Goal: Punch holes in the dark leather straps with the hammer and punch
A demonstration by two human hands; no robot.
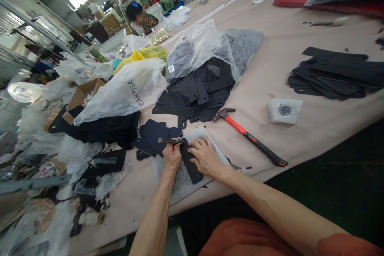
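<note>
A dark strip-shaped cut piece (191,166) lies on a grey-white cutting pad (180,180) at the table's near edge. My left hand (172,156) is closed on a thin metal punch tool (169,141) lying sideways at the strip's far end. Beside it, my right hand (205,156) rests fingers-down on the strip, pressing it flat. Just beyond the pad sit a few dark cut pieces (156,133).
A hammer (249,136) with a red-and-black handle lies right of the pad. Behind it are a heap of black cut pieces (201,92), plastic bags (126,90), a second black stack (333,74) at far right and a small white block (284,110). A person sits far back left.
</note>
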